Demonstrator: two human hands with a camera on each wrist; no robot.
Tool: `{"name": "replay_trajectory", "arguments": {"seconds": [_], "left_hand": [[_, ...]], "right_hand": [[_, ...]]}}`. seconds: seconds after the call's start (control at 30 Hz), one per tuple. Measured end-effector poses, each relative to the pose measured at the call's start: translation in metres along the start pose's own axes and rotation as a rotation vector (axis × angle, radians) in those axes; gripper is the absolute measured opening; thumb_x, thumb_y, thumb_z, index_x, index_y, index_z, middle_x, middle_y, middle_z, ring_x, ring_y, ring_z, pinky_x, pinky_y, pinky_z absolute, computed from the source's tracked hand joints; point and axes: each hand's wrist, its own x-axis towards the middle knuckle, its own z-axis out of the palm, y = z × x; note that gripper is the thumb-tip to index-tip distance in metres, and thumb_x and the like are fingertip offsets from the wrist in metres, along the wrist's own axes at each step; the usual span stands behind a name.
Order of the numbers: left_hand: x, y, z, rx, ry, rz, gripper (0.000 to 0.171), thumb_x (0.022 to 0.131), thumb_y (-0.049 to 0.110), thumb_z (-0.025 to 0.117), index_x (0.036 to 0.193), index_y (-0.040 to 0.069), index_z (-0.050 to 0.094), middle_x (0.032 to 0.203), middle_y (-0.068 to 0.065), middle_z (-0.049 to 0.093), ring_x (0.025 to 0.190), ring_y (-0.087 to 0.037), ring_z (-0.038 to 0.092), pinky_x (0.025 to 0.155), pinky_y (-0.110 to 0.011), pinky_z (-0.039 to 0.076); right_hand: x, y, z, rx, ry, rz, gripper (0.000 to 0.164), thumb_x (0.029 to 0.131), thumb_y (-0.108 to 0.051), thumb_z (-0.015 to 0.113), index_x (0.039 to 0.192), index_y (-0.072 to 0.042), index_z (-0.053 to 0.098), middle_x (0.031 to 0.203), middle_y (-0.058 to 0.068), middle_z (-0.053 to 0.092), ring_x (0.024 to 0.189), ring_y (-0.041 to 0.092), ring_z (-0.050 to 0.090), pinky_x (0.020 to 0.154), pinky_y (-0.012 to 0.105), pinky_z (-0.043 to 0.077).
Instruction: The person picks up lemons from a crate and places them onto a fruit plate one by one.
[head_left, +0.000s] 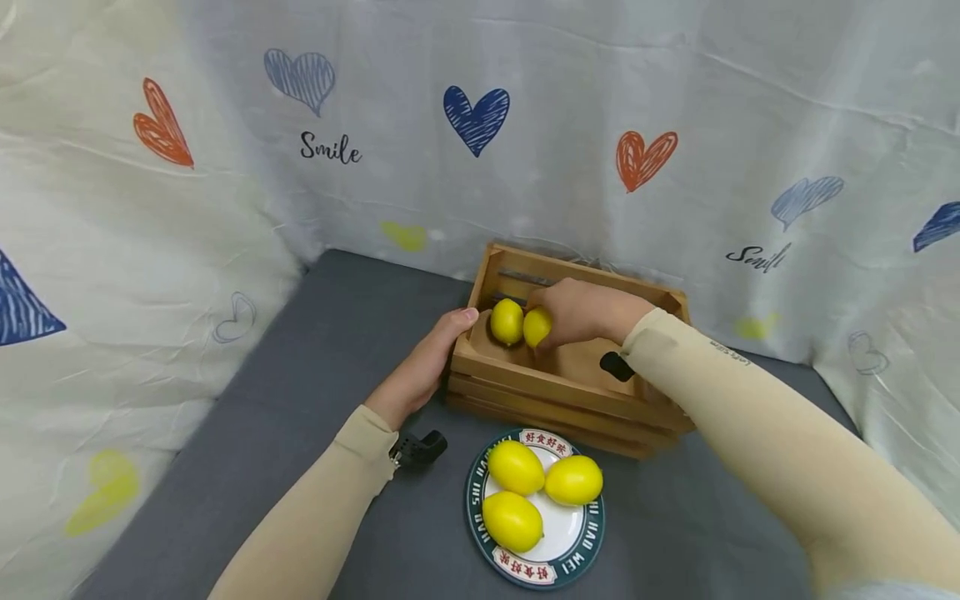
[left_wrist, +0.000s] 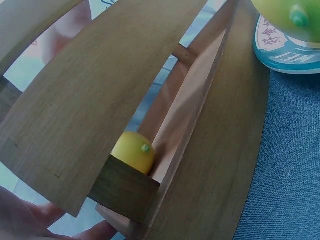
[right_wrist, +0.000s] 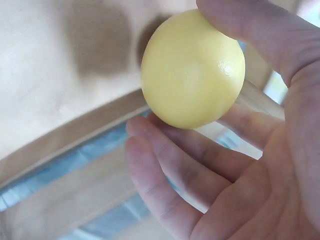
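Note:
A slatted wooden crate stands on the table, one lemon lying inside at its left end. My right hand reaches down into the crate and holds a second lemon beside the first. In the right wrist view, thumb and fingers are around that lemon, close over the crate floor. My left hand grips the crate's left end, thumb on the top edge. Through a gap between slats, the left wrist view shows a lemon inside.
A round plate with a dark green rim sits in front of the crate, bearing three lemons. Behind the crate hangs a pale curtain printed with hearts. Grey cloth covers the table.

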Motion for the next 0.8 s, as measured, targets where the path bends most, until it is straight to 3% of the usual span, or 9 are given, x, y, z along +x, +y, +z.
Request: {"name": "replay_trajectory", "arguments": {"seconds": [0.2, 0.43, 0.8], "left_hand": [[0.001, 0.0, 0.001, -0.046, -0.018, -0.017, 0.089, 0.103, 0.07, 0.044, 0.174, 0.027, 0.014, 0.181, -0.009, 0.012, 0.165, -0.038, 0.021, 0.131, -0.067, 0.021], [0.004, 0.0, 0.002, -0.078, -0.022, -0.04, 0.094, 0.102, 0.073, 0.043, 0.175, 0.027, 0.007, 0.182, -0.01, 0.009, 0.166, -0.037, 0.02, 0.132, -0.067, 0.02], [0.006, -0.001, 0.006, -0.074, -0.024, -0.008, 0.094, 0.102, 0.072, 0.041, 0.176, 0.028, 0.003, 0.182, -0.012, 0.006, 0.166, -0.039, 0.018, 0.133, -0.068, 0.016]], "right_hand": [[-0.038, 0.008, -0.009, 0.069, 0.068, 0.017, 0.074, 0.089, -0.036, 0.088, 0.153, -0.012, 0.059, 0.122, 0.006, 0.072, 0.102, 0.025, 0.065, 0.09, 0.041, 0.057], [-0.084, 0.016, -0.006, 0.051, 0.136, 0.037, 0.07, 0.088, -0.046, 0.089, 0.144, -0.015, 0.063, 0.116, 0.004, 0.071, 0.099, 0.024, 0.064, 0.083, 0.038, 0.057], [-0.161, 0.018, 0.001, 0.05, 0.276, 0.056, 0.072, 0.087, -0.043, 0.089, 0.149, -0.017, 0.062, 0.123, 0.003, 0.072, 0.102, 0.024, 0.062, 0.086, 0.039, 0.056]]}}
